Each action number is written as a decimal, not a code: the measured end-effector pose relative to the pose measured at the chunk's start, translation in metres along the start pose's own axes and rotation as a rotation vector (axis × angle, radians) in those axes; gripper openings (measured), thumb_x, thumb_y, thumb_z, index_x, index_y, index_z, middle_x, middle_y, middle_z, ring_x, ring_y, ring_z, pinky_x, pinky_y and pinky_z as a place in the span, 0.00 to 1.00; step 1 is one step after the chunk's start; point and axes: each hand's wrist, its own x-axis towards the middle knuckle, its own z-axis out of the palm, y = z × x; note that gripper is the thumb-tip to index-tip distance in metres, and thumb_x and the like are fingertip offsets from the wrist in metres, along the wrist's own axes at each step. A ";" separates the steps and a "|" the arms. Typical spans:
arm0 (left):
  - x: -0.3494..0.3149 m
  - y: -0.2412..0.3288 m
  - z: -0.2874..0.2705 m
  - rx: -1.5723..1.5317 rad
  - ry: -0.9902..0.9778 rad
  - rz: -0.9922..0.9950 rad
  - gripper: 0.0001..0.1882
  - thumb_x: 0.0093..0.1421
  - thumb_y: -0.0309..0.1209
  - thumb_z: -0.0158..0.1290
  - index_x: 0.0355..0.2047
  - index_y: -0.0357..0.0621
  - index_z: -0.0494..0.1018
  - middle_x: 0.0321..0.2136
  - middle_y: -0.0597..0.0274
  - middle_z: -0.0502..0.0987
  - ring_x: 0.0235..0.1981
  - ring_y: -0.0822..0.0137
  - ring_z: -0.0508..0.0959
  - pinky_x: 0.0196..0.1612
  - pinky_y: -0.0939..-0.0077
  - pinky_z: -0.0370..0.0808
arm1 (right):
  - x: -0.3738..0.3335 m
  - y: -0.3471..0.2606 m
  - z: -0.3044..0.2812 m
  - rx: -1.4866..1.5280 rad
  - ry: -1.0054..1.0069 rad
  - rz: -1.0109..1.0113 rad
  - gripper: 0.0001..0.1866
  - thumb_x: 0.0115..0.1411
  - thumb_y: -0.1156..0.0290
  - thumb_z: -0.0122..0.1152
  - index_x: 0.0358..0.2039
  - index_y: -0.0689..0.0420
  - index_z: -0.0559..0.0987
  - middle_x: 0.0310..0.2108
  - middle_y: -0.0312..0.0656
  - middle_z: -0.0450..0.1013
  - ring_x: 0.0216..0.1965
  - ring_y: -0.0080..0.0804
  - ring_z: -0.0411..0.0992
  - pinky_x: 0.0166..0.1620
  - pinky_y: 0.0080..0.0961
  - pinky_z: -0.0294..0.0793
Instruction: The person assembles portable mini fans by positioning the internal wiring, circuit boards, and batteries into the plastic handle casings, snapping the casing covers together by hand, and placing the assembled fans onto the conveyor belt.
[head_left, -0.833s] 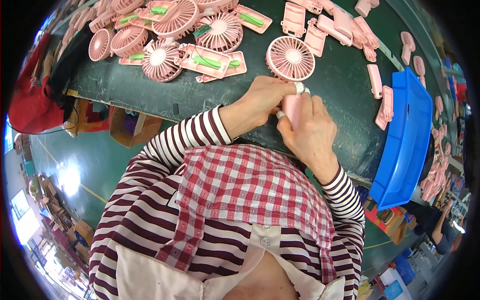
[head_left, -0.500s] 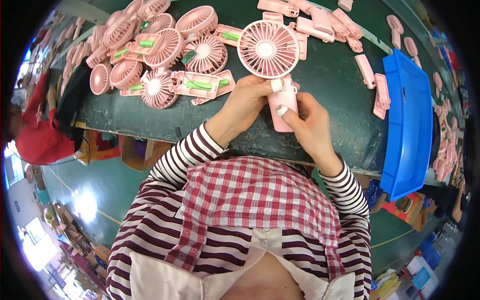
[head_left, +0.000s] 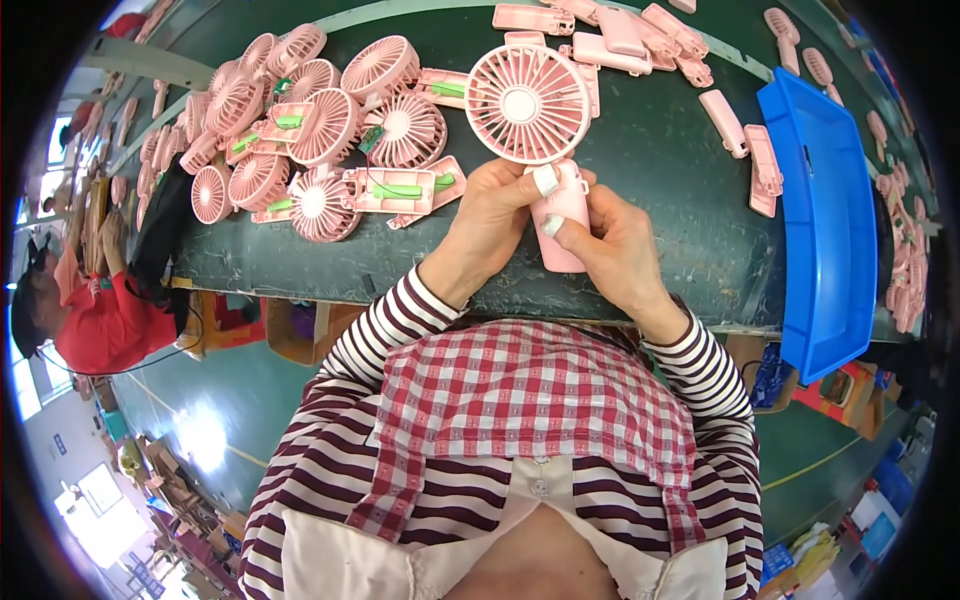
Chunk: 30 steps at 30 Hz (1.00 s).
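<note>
One pink handheld fan [head_left: 545, 132] sits between left hand [head_left: 488, 215] and right hand [head_left: 620, 248]; we find both closed on its handle [head_left: 567, 198]. Left thumb rests on handle's upper end; right thumb lies across front, lower down. Round grille [head_left: 520, 104] stands beyond hands, over green table [head_left: 690, 235]; whether it touches surface, we cannot tell. We note loose fan parts [head_left: 408, 122] at left, blue tray [head_left: 832, 250] well apart at right.

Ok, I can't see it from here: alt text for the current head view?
A person's left hand and right hand grip a pink handheld fan by its handle at a dark green workbench. Pink fan parts, some with green pieces, lie heaped to the left; a blue tray sits at the right.
</note>
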 end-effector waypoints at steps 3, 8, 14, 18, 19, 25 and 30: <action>0.000 -0.003 0.000 -0.030 0.001 -0.022 0.21 0.57 0.31 0.50 0.48 0.32 0.65 0.41 0.47 0.73 0.41 0.60 0.75 0.47 0.65 0.73 | 0.000 0.007 0.001 -0.026 0.020 0.011 0.10 0.52 0.71 0.60 0.31 0.64 0.73 0.24 0.33 0.70 0.26 0.14 0.65 0.28 0.14 0.67; 0.001 -0.004 -0.001 -0.021 -0.001 -0.038 0.20 0.58 0.33 0.49 0.47 0.32 0.66 0.41 0.47 0.73 0.41 0.61 0.75 0.47 0.67 0.73 | -0.002 0.011 0.000 -0.067 0.015 0.045 0.09 0.52 0.72 0.59 0.30 0.64 0.73 0.24 0.33 0.71 0.25 0.14 0.66 0.27 0.14 0.66; 0.002 -0.004 0.001 0.023 -0.008 -0.061 0.21 0.57 0.34 0.51 0.46 0.32 0.66 0.41 0.48 0.73 0.41 0.61 0.75 0.47 0.68 0.72 | -0.001 0.014 0.005 0.027 0.088 0.009 0.11 0.51 0.70 0.60 0.32 0.64 0.73 0.25 0.34 0.71 0.26 0.15 0.67 0.27 0.14 0.67; 0.002 -0.007 0.003 0.055 -0.023 -0.038 0.21 0.56 0.34 0.52 0.46 0.32 0.67 0.40 0.48 0.74 0.41 0.62 0.75 0.47 0.69 0.72 | 0.000 0.003 0.012 0.084 0.096 0.081 0.14 0.48 0.69 0.63 0.29 0.65 0.72 0.18 0.38 0.71 0.18 0.21 0.68 0.20 0.20 0.66; 0.002 -0.007 0.006 0.054 -0.022 -0.040 0.21 0.56 0.34 0.52 0.46 0.32 0.67 0.40 0.48 0.74 0.41 0.62 0.75 0.47 0.69 0.72 | 0.000 0.000 0.012 0.151 0.093 0.129 0.14 0.47 0.68 0.63 0.29 0.65 0.71 0.16 0.37 0.70 0.16 0.20 0.67 0.19 0.19 0.65; 0.000 -0.005 0.007 0.072 -0.024 -0.011 0.22 0.56 0.35 0.52 0.46 0.32 0.67 0.40 0.48 0.74 0.41 0.63 0.75 0.47 0.70 0.72 | -0.002 -0.005 0.014 0.123 0.105 0.159 0.14 0.49 0.70 0.62 0.33 0.65 0.73 0.25 0.37 0.72 0.26 0.19 0.69 0.28 0.17 0.69; -0.006 -0.005 0.017 0.041 0.052 0.008 0.14 0.57 0.29 0.49 0.39 0.30 0.71 0.36 0.52 0.76 0.35 0.69 0.76 0.40 0.77 0.73 | -0.004 0.002 0.017 0.109 0.114 0.158 0.15 0.48 0.69 0.62 0.33 0.66 0.73 0.25 0.37 0.72 0.25 0.19 0.69 0.28 0.17 0.69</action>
